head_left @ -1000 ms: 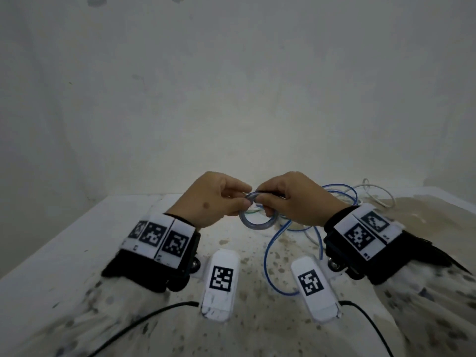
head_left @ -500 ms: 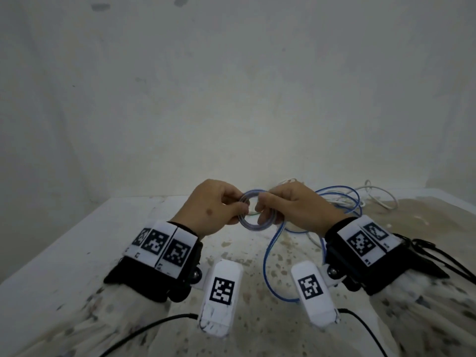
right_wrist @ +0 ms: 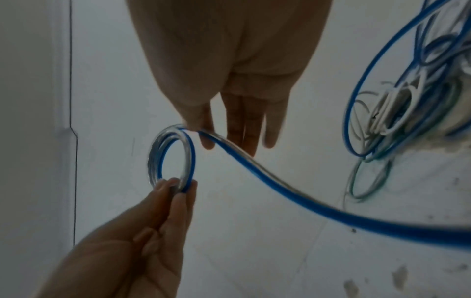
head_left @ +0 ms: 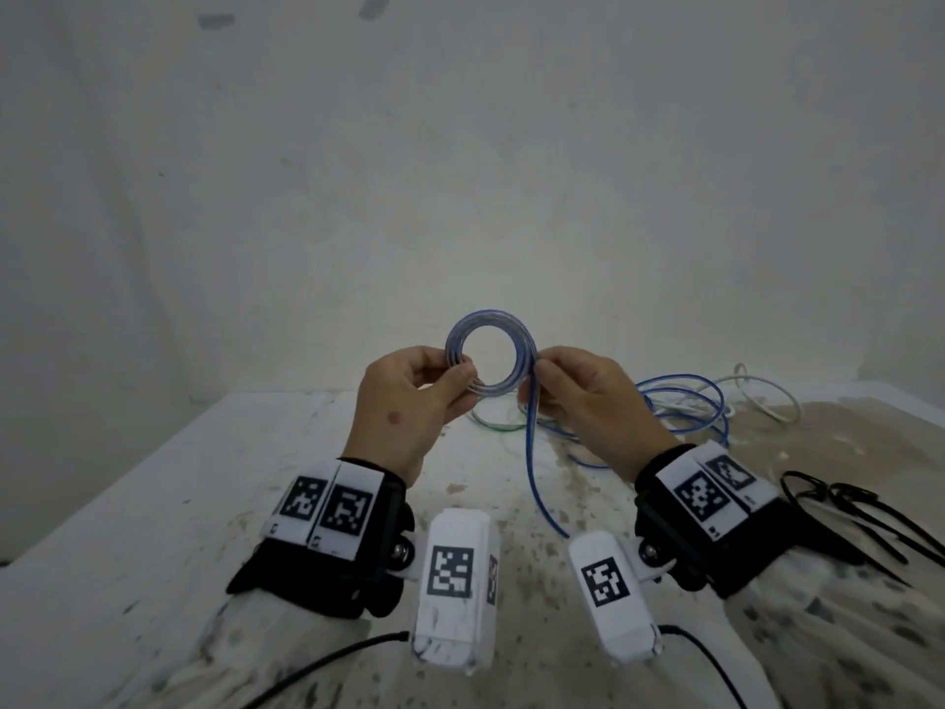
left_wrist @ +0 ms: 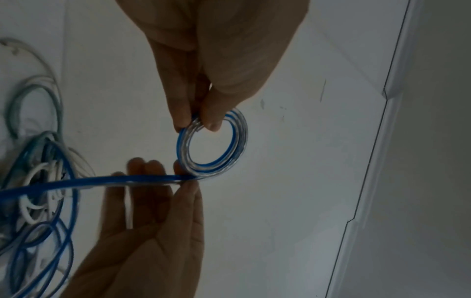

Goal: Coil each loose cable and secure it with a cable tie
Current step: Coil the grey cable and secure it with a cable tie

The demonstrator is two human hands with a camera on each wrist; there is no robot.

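A blue and clear cable is wound into a small flat coil [head_left: 522,356], held upright above the table. My left hand [head_left: 463,373] pinches the coil's left side between thumb and fingers. My right hand [head_left: 532,373] pinches the cable where it leaves the coil's right side, with its other fingers straight. The loose blue tail [head_left: 534,483] hangs down towards the table. In the left wrist view the left hand [left_wrist: 196,123] pinches the coil [left_wrist: 239,139]. In the right wrist view the right hand [right_wrist: 201,131] pinches the strand beside the coil [right_wrist: 190,159].
A tangle of blue, green and white cables [head_left: 680,409] lies at the back right of the stained white table [head_left: 153,504]. Several black cable ties [head_left: 844,509] lie at the right, beside my right wrist. A bare wall stands close behind.
Both hands have lifted the coil from just above the table to well above it and moved slightly apart. The coil now faces me as a full ring.
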